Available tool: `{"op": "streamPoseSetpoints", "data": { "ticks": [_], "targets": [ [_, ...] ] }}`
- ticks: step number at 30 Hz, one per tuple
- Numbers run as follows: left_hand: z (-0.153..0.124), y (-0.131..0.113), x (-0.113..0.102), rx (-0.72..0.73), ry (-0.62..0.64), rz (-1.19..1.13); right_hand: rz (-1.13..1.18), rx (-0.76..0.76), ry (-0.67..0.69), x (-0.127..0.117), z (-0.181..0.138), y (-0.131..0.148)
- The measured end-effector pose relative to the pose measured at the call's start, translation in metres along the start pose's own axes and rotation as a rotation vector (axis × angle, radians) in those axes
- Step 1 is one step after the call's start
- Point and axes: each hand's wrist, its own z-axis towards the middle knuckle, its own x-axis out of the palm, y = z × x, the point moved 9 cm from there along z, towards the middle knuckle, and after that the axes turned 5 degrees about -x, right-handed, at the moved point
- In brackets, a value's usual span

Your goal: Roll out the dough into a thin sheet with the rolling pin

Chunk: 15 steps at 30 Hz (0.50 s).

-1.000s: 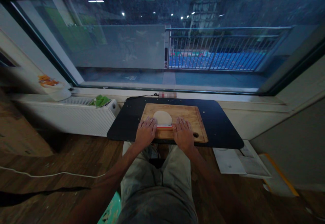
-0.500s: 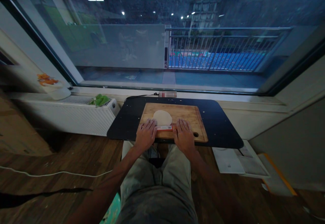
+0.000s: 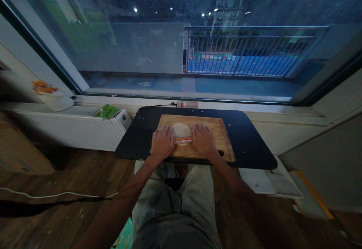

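Note:
A round, flat piece of pale dough (image 3: 181, 129) lies on the wooden cutting board (image 3: 207, 151). Across its near part rests a slim red-and-white printed bar, like a long narrow box (image 3: 183, 140); a sliver of dough shows on its near side. My left hand (image 3: 163, 139) lies flat over the bar's left end, fingers stretched forward. Over the right end lies my right hand (image 3: 203, 138), also flat with fingers extended. Both palms hide the bar's ends. Flour-like white marks show on the fingers.
The board sits on a black tabletop (image 3: 249, 143) with small crumbs. Behind it is a window sill (image 3: 243, 109) with a small blurred-label item (image 3: 187, 104). A white radiator (image 3: 85, 128) at left bears green leaves (image 3: 108, 111) and a white container (image 3: 58, 100).
Both hands have slid forward with the bar, which now lies farther over the dough. A different printed side of the bar faces up. The view has shifted slightly.

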Motion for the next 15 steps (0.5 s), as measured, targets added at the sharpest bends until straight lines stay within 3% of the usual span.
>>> {"op": "streamPoseSetpoints", "data": {
  "ticks": [15],
  "targets": [
    [0.081, 0.028, 0.012, -0.179, 0.117, -0.02, 0.016, 0.022, 0.089, 0.013, 0.083, -0.019]
  ]
}}
